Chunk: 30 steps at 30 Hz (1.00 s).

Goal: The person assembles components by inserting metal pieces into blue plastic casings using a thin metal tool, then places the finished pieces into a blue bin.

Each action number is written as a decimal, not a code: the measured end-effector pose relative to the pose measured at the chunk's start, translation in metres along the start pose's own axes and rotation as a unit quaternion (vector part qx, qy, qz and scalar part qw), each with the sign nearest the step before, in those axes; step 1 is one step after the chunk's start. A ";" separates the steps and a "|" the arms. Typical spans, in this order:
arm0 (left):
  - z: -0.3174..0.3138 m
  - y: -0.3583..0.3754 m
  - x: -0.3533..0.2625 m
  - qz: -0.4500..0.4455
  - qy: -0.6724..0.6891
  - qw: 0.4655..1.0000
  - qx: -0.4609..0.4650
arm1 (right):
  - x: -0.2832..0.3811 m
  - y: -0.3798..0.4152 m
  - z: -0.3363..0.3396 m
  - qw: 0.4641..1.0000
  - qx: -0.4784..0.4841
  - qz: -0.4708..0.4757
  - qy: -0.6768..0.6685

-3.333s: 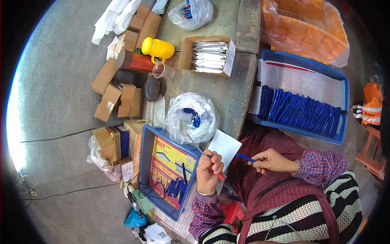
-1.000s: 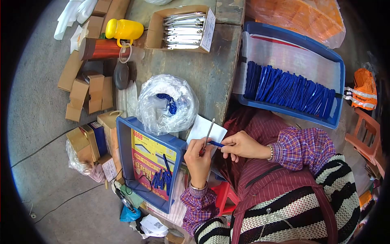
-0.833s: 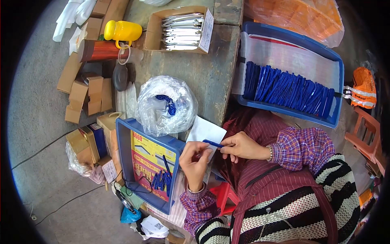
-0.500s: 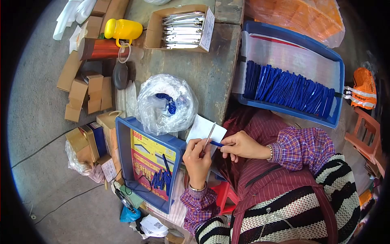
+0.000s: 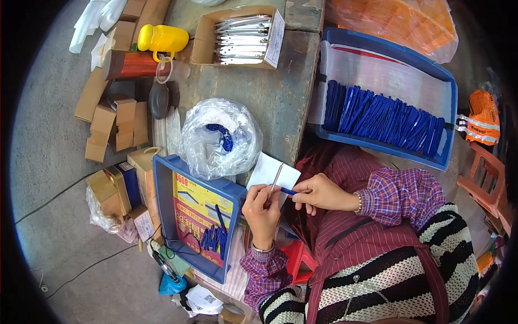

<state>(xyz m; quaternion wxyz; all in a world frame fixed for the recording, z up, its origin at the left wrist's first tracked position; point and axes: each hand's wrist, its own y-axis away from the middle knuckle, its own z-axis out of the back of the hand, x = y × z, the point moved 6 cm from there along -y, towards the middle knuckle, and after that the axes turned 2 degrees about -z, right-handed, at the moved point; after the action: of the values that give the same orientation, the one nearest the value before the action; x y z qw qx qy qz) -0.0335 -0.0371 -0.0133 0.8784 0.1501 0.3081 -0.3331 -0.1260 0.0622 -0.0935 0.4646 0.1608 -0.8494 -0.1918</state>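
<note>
My left hand (image 5: 262,216) is closed in a pinch around a slender, pointed silver metal piece (image 5: 278,175), whose tip points up and away from me. My right hand (image 5: 326,193) grips a slim blue pen-like stick (image 5: 287,190). The stick's far end meets the fingers of my left hand, beside the metal piece; whether the two touch is hidden. Beneath them lies a white sheet (image 5: 265,168) at the table edge. To the left, a blue tray (image 5: 236,190) holds several short blue pieces (image 5: 215,237) on a printed yellow and red liner.
A blue bin (image 5: 389,40) with many slim blue sticks (image 5: 386,116) stands at the right. On the table (image 5: 278,89) are a plastic-wrapped roll (image 5: 191,135), a carton (image 5: 203,40) of silver metal pieces and a yellow cup (image 5: 167,40). Cardboard boxes (image 5: 102,129) stand left.
Both hands stay close together with the same things in them. The silver piece's tip has shifted slightly left and down.
</note>
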 end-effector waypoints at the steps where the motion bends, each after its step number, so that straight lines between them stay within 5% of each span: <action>1: 0.000 0.000 0.001 0.008 -0.001 1.000 -0.001 | 0.000 0.000 0.000 1.000 0.001 0.000 0.000; 16: -0.003 0.005 -0.016 -0.115 -0.156 0.981 -0.025 | 0.001 0.000 -0.001 1.000 -0.006 0.012 -0.007; 30: -0.006 0.008 0.002 -0.084 -0.094 0.992 -0.026 | 0.001 0.001 -0.001 1.000 -0.009 0.003 -0.015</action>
<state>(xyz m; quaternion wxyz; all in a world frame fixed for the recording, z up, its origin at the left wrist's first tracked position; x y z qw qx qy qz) -0.0299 -0.0296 -0.0181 0.8759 0.0692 0.2444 -0.4102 -0.1255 0.0624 -0.0917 0.4538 0.1508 -0.8551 -0.2004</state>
